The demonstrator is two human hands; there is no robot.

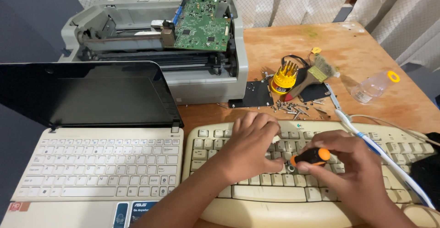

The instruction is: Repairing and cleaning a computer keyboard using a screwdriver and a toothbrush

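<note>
My right hand (pixel 350 168) grips a small screwdriver (pixel 311 156) with a black and orange handle, held low over the middle of a cream desktop keyboard (pixel 256 193). My left hand (pixel 252 143) rests on the keys just left of the screwdriver tip, fingers curled over a key area. The tip itself is hidden between my two hands.
A small white laptop (pixel 91 164) stands open at the left. Behind it sits an opened printer (pixel 137 35) with a green circuit board (pixel 201 24). On the wooden table lie loose screws (pixel 293 108), a yellow bit holder (pixel 283 77), a brush (pixel 316 74), a plastic bottle (pixel 373 86) and a white cable (pixel 380 152).
</note>
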